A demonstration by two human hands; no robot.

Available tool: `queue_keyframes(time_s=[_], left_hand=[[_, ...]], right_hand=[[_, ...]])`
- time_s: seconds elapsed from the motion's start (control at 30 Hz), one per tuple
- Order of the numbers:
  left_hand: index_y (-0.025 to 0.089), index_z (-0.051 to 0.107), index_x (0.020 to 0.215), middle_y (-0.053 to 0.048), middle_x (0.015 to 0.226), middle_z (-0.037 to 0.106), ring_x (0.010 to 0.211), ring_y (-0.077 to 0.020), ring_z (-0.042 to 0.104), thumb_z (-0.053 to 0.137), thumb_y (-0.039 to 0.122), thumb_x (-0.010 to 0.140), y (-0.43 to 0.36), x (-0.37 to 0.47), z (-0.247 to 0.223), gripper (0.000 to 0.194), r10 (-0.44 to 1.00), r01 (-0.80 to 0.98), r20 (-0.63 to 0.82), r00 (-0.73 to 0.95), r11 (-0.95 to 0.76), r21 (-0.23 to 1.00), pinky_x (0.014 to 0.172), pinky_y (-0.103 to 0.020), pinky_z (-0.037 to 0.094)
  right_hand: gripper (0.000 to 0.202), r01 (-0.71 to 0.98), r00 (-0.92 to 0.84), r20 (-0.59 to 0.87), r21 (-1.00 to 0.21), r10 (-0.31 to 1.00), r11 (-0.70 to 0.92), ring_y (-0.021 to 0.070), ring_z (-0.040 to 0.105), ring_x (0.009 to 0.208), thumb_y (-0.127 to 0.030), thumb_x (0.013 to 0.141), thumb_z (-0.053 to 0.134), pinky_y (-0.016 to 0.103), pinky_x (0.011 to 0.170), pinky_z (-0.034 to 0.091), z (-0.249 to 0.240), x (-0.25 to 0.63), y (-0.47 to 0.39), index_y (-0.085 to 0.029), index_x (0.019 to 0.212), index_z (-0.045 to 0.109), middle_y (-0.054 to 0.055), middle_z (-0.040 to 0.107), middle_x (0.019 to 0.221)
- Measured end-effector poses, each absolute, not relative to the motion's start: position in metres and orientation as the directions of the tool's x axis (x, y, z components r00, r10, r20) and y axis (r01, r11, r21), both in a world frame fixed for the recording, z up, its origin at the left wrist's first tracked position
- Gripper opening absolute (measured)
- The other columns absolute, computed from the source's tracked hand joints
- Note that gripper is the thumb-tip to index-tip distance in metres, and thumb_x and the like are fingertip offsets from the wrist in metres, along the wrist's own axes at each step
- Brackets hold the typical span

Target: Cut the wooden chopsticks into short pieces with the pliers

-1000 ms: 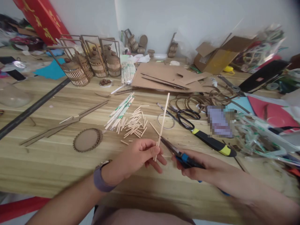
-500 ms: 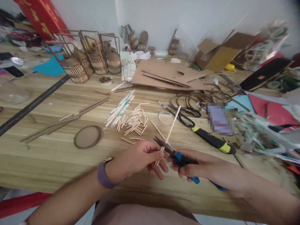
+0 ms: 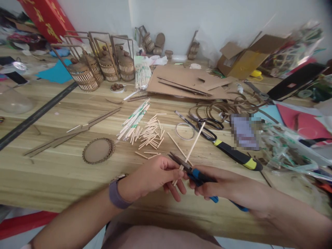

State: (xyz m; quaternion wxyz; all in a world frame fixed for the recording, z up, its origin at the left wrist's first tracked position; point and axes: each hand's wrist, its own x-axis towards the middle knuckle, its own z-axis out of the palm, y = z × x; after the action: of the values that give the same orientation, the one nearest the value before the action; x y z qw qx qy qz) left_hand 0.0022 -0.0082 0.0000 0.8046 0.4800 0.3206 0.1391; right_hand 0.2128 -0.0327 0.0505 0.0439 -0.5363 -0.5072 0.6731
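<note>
"While the left hand (image 3: 162,172) pinches the long stick (image 3: 195,143) beside a short stick (image 3: 175,182), what does the right hand (image 3: 220,183) do?"

"It grips the blue-handled pliers (image 3: 197,175), their metal tips across the long stick, just above the left fingertips."

"Beyond?"

"Loose short pieces (image 3: 148,137) on the worktop (image 3: 64,183), then wrapped sticks (image 3: 136,114); farther back, lidded baskets (image 3: 108,71) left of a cardboard sheet (image 3: 173,74)."
</note>
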Motion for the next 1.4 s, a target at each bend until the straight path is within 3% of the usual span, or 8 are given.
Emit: queue_keyframes(time_s=[0.4,0.8,1.13,1.4], left_hand=[[0.014,0.065,0.086,0.0,0.07,0.068,0.051,-0.0076,0.065,0.057,0.039,0.087,-0.008,0.003,-0.003,0.027,0.51,0.086,-0.381,0.771,0.51,0.856,0.044,-0.015,0.03],[0.014,0.066,0.086,0.0,0.068,0.068,0.051,-0.0079,0.064,0.058,0.041,0.087,-0.008,0.004,-0.003,0.028,0.521,0.07,-0.377,0.766,0.516,0.854,0.045,-0.016,0.03],[0.013,0.068,0.088,-0.001,0.066,0.066,0.047,-0.0086,0.062,0.058,0.049,0.084,-0.009,0.005,-0.003,0.038,0.534,0.074,-0.37,0.76,0.494,0.866,0.046,-0.018,0.03],[0.012,0.063,0.085,0.0,0.066,0.063,0.043,-0.0061,0.055,0.054,0.046,0.087,-0.008,0.005,-0.001,0.035,0.571,0.115,-0.351,0.742,0.408,0.906,0.045,-0.019,0.03]], right_hand=[[0.016,0.506,-0.411,-0.669,-0.733,0.62,-0.455,0.0168,0.052,0.081,-0.029,0.071,0.058,0.027,0.064,0.04,0.05,0.212,-0.034,-0.02,0.085,0.061,0.001,0.06,0.086],[0.026,0.468,-0.405,-0.688,-0.722,0.602,-0.51,0.0167,0.049,0.077,-0.027,0.067,0.057,0.028,0.064,0.042,0.05,0.207,-0.035,-0.02,0.092,0.058,0.0,0.054,0.082],[0.013,0.553,-0.392,-0.602,-0.759,0.696,-0.344,0.0128,0.04,0.061,-0.024,0.065,0.05,0.026,0.054,0.033,0.044,0.201,-0.035,-0.021,0.077,0.049,-0.003,0.042,0.067],[0.017,0.529,-0.434,-0.57,-0.788,0.697,-0.315,0.0149,0.046,0.068,-0.023,0.068,0.051,0.028,0.06,0.037,0.043,0.203,-0.034,-0.021,0.084,0.055,-0.001,0.051,0.074]])
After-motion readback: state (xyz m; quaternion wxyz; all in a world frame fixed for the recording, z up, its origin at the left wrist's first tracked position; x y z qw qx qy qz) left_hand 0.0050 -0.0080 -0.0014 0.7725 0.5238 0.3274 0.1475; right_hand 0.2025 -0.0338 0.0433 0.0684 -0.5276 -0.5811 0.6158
